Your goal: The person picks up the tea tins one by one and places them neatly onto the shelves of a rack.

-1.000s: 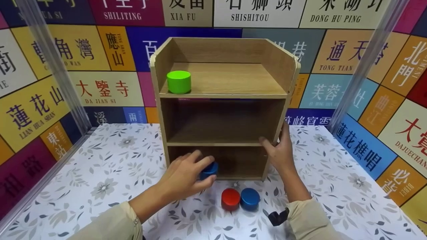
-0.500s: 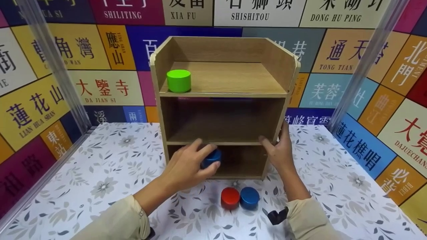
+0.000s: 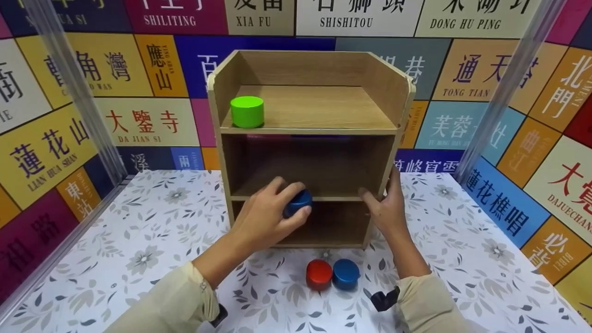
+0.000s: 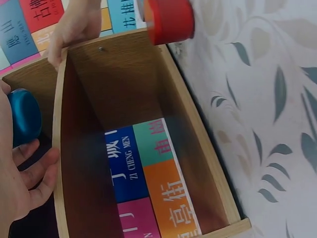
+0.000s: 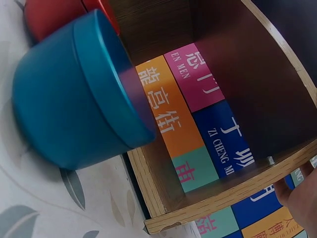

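My left hand (image 3: 266, 210) pinches a small round blue tin (image 3: 299, 202) between thumb and fingers, in front of the middle board of a wooden shelf unit (image 3: 305, 132). The left wrist view shows this blue tin (image 4: 26, 116) beside the board's edge, at the middle compartment's opening. With its thumb at the front and its fingers behind, my right hand (image 3: 388, 210) grips the unit's right side panel. A green tin (image 3: 247, 112) sits on the top shelf, at the left. On the cloth before the unit, a red tin (image 3: 319, 274) and a second blue tin (image 3: 346, 274) stand side by side.
A white floral cloth (image 3: 152, 277) covers the table. Behind the unit stands a wall of coloured name panels (image 3: 393, 18), with clear corner posts (image 3: 495, 88) at the sides. A black strap piece (image 3: 385, 300) hangs by my right cuff.
My left hand has lifted the blue tin from in front of the bottom compartment up to the middle board, moving slightly right. My right hand keeps its grip on the side panel.
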Demonstrator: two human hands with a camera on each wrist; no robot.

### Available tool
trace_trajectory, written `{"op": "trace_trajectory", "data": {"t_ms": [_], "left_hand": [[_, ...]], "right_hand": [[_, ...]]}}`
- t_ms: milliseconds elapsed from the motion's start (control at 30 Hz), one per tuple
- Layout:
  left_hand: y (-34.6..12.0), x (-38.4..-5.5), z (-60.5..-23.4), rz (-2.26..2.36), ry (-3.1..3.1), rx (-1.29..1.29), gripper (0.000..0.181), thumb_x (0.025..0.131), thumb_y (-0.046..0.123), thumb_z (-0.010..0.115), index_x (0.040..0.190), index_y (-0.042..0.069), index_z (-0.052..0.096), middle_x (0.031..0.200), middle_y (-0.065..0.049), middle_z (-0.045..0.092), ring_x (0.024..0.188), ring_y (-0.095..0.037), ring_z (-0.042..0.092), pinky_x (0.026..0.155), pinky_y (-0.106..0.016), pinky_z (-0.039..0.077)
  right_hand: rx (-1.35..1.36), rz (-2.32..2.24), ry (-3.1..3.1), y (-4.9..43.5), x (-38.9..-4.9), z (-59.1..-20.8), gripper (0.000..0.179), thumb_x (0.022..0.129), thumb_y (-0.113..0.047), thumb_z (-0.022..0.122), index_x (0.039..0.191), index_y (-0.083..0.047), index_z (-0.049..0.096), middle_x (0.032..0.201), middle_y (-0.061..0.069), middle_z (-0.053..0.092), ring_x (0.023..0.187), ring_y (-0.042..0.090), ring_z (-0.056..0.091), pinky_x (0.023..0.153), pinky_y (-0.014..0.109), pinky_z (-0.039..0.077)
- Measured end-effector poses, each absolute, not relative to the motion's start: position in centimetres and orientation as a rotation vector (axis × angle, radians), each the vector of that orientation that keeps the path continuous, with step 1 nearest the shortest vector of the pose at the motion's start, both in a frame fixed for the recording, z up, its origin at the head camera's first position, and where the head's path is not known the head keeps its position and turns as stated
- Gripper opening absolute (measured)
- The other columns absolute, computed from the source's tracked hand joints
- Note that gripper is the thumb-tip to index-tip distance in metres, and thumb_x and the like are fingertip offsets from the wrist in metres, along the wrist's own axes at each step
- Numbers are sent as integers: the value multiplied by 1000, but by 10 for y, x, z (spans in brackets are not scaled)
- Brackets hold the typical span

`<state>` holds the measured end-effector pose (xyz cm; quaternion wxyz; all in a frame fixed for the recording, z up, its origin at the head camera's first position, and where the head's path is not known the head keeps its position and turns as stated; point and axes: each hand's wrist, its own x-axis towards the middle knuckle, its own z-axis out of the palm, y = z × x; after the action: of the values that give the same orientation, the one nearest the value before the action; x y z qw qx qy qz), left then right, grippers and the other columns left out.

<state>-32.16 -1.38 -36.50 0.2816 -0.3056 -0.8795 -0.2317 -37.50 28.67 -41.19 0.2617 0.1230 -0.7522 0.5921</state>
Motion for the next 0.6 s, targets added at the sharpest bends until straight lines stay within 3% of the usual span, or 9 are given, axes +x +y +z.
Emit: {"op": "trace_trajectory", "data": {"t_ms": [600], "left_hand": [[-16,-329,-341,-690,-2380,-709,48,98,57,55,138,30,59,118,-3,59,96,-20,63,83,-39,61]], "right_hand": [[334,1613,-2032,287,-376,-411,87,92,-15,71,162,-26,19,158,5,35,146,26,36,117,57,35]]}}
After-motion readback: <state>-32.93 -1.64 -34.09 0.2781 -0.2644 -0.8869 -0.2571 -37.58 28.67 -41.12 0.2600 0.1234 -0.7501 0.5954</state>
